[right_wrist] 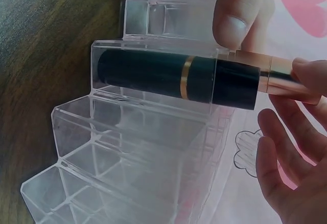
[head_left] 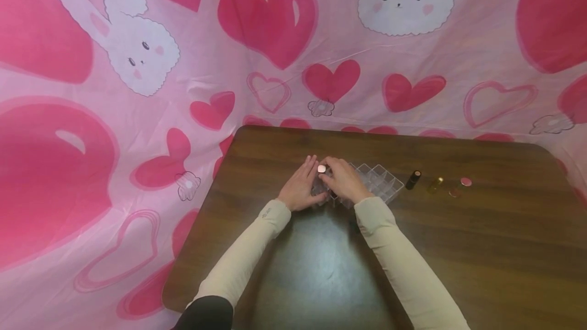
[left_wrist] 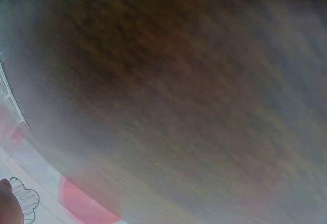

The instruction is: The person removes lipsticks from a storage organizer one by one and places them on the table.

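A clear stepped organizer [head_left: 378,185] stands between my hands. My left hand [head_left: 300,186] rests along its left side, fingers mostly straight and thumb near the front. Over the organizer, my right hand [head_left: 344,180] pinches a rose-gold lipstick tube [right_wrist: 278,75], whose lower part is hidden. In front of that tube, in the right wrist view, a black lipstick [right_wrist: 148,73] with a gold band sits in one compartment, its end sticking out of the opening. The left wrist view is mostly blurred tabletop; a fingertip [left_wrist: 9,203] shows at its lower left.
Right of the organizer stand a black lipstick tube [head_left: 413,180], a small clear tube with a gold top [head_left: 437,184] and another with a pink top [head_left: 465,182]. The brown wooden table [head_left: 504,248] backs onto pink heart-patterned cloth [head_left: 270,14].
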A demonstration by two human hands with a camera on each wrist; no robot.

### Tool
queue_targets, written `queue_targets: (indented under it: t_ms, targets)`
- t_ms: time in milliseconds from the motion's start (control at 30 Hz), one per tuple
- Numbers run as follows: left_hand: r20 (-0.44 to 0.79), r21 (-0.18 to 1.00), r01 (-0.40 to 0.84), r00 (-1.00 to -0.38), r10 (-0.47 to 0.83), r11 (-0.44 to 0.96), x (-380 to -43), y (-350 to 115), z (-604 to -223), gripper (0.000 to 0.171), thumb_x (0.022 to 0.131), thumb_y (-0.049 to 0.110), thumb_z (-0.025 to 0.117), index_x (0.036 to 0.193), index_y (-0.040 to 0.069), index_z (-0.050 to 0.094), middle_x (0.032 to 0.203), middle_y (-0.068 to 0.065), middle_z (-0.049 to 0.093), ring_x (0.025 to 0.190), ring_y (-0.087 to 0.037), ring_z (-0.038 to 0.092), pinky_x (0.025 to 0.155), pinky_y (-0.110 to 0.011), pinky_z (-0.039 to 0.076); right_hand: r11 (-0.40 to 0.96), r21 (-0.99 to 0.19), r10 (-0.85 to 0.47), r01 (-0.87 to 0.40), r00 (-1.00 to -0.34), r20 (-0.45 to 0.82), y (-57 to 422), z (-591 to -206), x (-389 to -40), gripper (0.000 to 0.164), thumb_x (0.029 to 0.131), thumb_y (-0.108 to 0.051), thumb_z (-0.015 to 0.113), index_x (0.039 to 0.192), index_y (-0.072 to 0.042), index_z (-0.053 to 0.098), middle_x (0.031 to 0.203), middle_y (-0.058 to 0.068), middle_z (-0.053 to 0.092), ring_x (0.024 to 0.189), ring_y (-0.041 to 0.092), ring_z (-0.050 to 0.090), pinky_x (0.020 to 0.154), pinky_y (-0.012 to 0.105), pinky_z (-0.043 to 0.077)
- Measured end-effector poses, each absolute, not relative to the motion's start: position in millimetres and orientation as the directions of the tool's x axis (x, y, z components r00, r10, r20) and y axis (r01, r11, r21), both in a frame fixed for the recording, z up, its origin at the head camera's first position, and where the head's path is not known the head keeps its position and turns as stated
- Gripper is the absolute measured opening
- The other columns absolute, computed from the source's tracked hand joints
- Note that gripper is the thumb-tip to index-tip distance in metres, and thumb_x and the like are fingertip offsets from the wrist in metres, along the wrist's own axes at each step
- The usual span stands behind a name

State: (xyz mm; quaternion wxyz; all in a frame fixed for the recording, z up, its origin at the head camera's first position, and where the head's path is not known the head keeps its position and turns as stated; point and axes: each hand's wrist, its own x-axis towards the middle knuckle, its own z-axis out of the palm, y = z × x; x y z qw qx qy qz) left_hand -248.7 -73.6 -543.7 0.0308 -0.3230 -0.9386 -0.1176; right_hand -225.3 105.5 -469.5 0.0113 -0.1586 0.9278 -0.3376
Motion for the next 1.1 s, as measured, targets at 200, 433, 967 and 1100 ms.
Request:
queue_targets:
  t_ms: [200,433,967,1100]
  targets:
    - [0.136,0.193,0.618,-0.786,0.603,0.762,-248.6,-73.3,-542.7,0.096,0.086,0.065,0.048,0.153,0.001,0.022,0.163,-0.013,0.013,0.152,-0.023,0.006,0.123,-0.033,0.016,0.703,-0.645,-0.294,-0.298,-0.949,0.118,107.0,-468.4,-225.8,0.026,0.091,-0.02,0.066,0.113,-0.007,0.062,0.106,0.011,0.067,0.1,0.031,0.062,0.087,0.045,0.052]
    - [0.124,0.193,0.615,-0.788,0.603,0.764,-248.0,-72.7,-540.8,0.096,0.087,0.066,0.047,0.153,0.001,0.02,0.163,-0.012,0.012,0.152,-0.023,0.005,0.123,-0.033,0.015,0.7,-0.643,-0.294,-0.311,-0.946,0.138,108.6,-464.5,-224.6,0.026,0.091,-0.021,0.066,0.114,-0.007,0.062,0.107,0.011,0.067,0.1,0.031,0.062,0.088,0.045,0.051]
    - [0.104,0.192,0.606,-0.794,0.599,0.772,-247.3,-73.9,-540.2,0.098,0.086,0.068,0.044,0.154,0.003,0.017,0.164,-0.009,0.006,0.152,-0.021,0.002,0.123,-0.032,0.015,0.695,-0.653,-0.273,-0.301,-0.951,0.147,112.3,-458.1,-223.3,0.027,0.091,-0.022,0.065,0.115,-0.009,0.061,0.109,0.009,0.066,0.101,0.029,0.061,0.087,0.046,0.052]
    - [0.108,0.193,0.605,-0.796,0.596,0.773,-247.2,-73.9,-540.8,0.097,0.086,0.068,0.045,0.154,0.002,0.019,0.164,-0.009,0.007,0.152,-0.021,0.003,0.123,-0.032,0.016,0.696,-0.654,-0.271,-0.296,-0.952,0.143,114.0,-456.8,-222.6,0.029,0.091,-0.023,0.066,0.115,-0.008,0.061,0.11,0.01,0.066,0.101,0.029,0.061,0.088,0.046,0.052]
